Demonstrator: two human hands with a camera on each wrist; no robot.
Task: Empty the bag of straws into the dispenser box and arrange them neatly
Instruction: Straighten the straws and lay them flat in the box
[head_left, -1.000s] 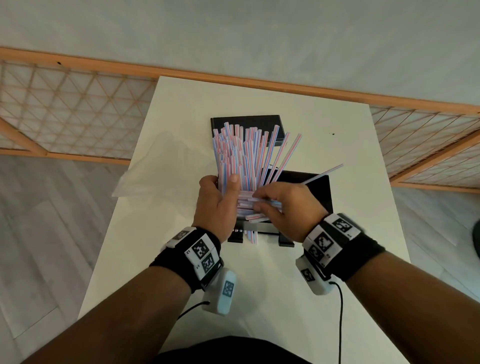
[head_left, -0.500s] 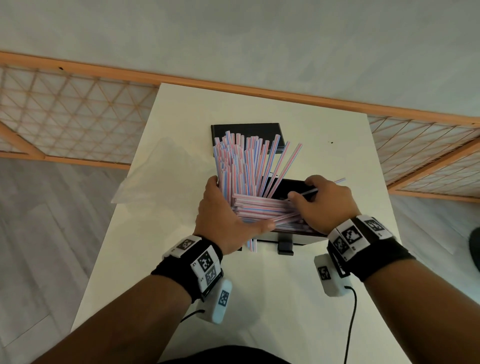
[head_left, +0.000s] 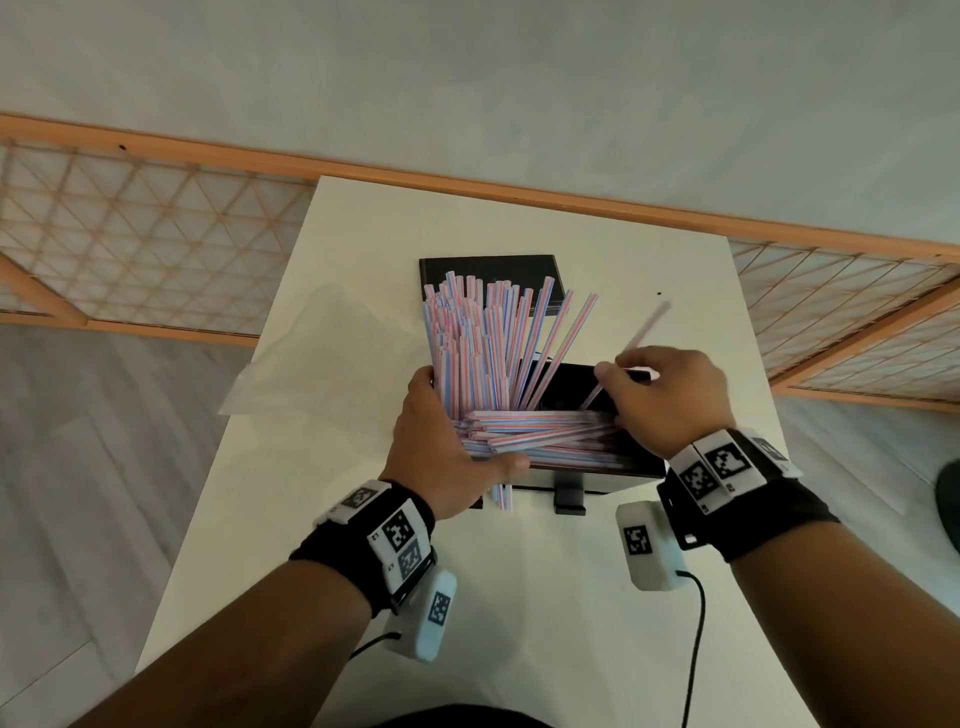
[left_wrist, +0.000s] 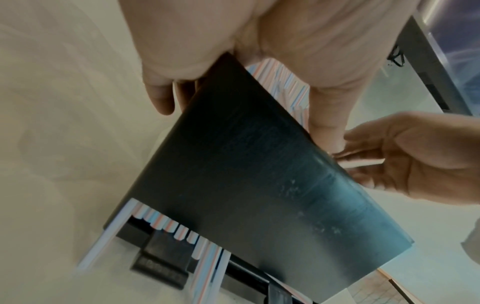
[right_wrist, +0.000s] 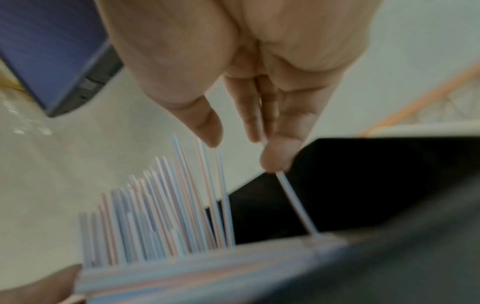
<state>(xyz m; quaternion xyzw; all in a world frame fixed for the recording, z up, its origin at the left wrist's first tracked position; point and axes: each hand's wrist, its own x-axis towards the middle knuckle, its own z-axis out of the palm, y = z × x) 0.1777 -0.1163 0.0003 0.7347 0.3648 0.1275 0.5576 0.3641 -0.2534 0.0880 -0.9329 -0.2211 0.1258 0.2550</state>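
Note:
The black dispenser box (head_left: 597, 475) stands mid-table. A bundle of pink-and-blue striped straws (head_left: 483, 343) stands upright at its left end, and more straws (head_left: 545, 431) lie flat across it. My left hand (head_left: 457, 431) clasps the box's left end, fingers behind the upright bundle and thumb across the flat straws. Over the box's right half, my right hand (head_left: 615, 366) pinches a single straw (head_left: 647, 327) that slants up to the right. The right wrist view shows that single straw (right_wrist: 293, 201) running from my fingertips (right_wrist: 270, 162) down into the box. The left wrist view shows the box's front (left_wrist: 259, 195).
The box's black lid (head_left: 488, 275) lies flat behind it. An empty clear plastic bag (head_left: 322, 358) rests on the white table (head_left: 519, 597) to the left. Straw ends (head_left: 503, 499) poke out under the box's front. Wooden lattice screens stand on both sides.
My right hand left the flat stack, moved right and back, and took hold of the stray straw, tilting it up. My left thumb shifted across the front of the flat straws.

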